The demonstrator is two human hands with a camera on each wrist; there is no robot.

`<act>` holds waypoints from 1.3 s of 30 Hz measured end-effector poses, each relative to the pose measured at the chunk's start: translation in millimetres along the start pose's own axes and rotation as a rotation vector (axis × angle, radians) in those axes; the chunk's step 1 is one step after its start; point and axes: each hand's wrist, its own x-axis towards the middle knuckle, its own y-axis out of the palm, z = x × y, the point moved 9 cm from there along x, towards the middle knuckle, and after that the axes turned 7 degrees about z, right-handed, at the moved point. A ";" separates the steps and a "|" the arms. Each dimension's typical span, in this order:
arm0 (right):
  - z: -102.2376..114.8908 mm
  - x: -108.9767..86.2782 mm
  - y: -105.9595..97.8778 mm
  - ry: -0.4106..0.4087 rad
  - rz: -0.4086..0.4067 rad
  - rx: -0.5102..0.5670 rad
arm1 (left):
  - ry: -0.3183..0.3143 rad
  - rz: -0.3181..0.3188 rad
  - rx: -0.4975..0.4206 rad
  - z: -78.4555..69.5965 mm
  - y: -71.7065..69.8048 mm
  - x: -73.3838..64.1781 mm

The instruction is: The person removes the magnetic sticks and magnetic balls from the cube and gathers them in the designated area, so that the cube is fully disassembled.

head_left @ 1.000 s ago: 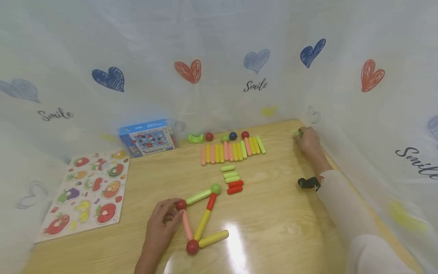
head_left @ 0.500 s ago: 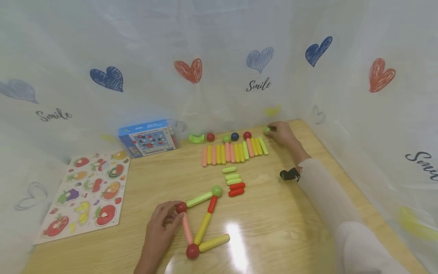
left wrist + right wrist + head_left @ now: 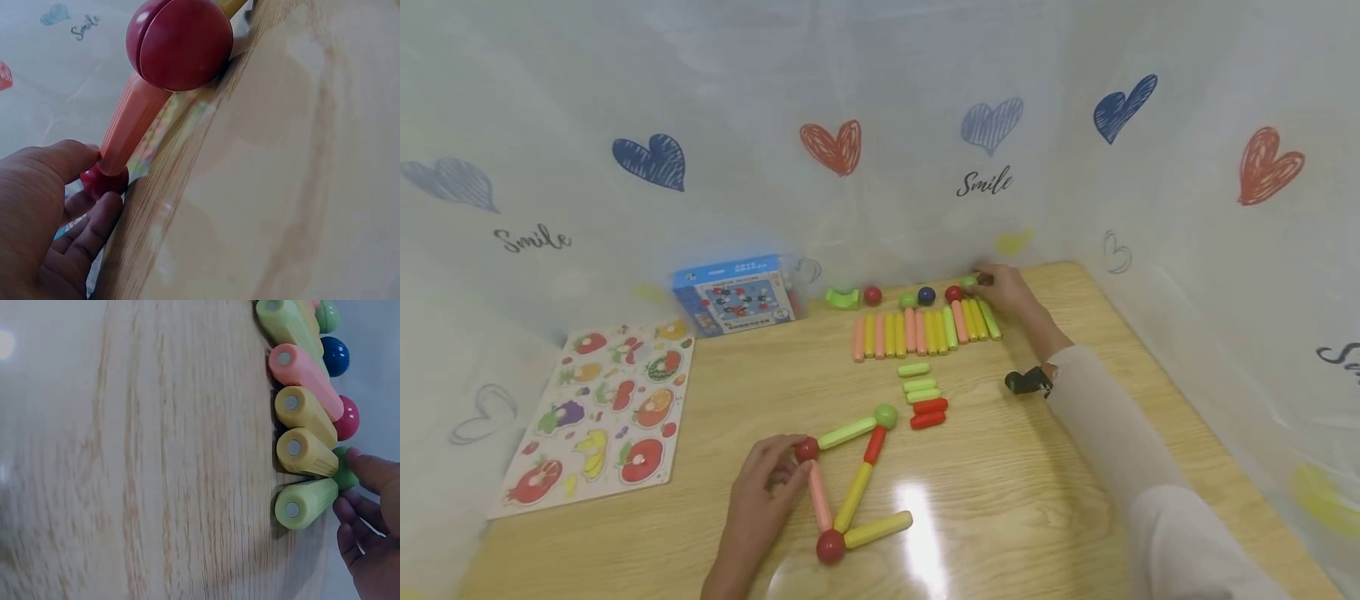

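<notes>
My left hand (image 3: 763, 492) pinches a red ball (image 3: 807, 449) at the left corner of a flat frame of toy rods and balls. A pink rod (image 3: 128, 128) runs from it to a second red ball (image 3: 181, 44). A lime rod (image 3: 847, 433) leads to a green ball (image 3: 886, 416), joined down by a short red rod (image 3: 874, 446) and a yellow rod (image 3: 853, 497). Another yellow rod (image 3: 880, 528) sticks out rightward. At the back, my right hand (image 3: 1006, 292) pinches a loose green ball (image 3: 344, 470) beside the row's last lime rod (image 3: 306, 503).
Pink, yellow and lime rods (image 3: 921, 332) lie in a row, with balls and a green curved piece (image 3: 842, 300) behind. Short lime and red rods (image 3: 929, 413) lie nearer. A blue toy box (image 3: 737, 293) and a fruit puzzle board (image 3: 598, 408) occupy the left. Curtains border the table (image 3: 1045, 483).
My right hand has moved left from the table's back right corner to the end of the ball row, carrying the green ball. The left hand keeps its pinch on the red ball.
</notes>
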 end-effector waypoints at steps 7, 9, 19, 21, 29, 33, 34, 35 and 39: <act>-4.3 -4.5 -2.6 0.018 0.011 0.010 | -0.006 0.007 0.026 -4.3 0.9 -0.8; -5.7 -5.3 -3.3 0.026 0.009 0.016 | -0.009 0.009 0.038 -5.2 1.5 -0.1; -10.2 -9.2 -4.1 0.060 0.003 0.010 | 0.008 0.015 0.001 -3.4 3.0 -1.7; -10.7 -10.7 -6.0 0.065 -0.005 0.016 | 0.026 0.014 0.005 -4.6 2.0 -1.0; -4.5 -23.3 -17.9 0.035 -0.055 0.007 | 0.009 0.021 -0.003 -4.0 -3.0 1.0; -6.2 -30.1 -18.1 0.034 -0.044 -0.010 | -0.013 0.032 -0.005 -2.2 -0.6 -1.8; -7.3 -29.5 -16.0 0.037 -0.032 -0.012 | -0.015 0.031 -0.003 -2.2 -0.7 -2.0; -8.7 -28.5 -14.1 0.042 -0.025 -0.015 | -0.020 0.031 -0.002 -2.0 -0.7 -2.3; -6.7 -24.0 -8.6 0.036 -0.006 -0.022 | -0.020 0.024 -0.009 -2.8 -1.6 -3.5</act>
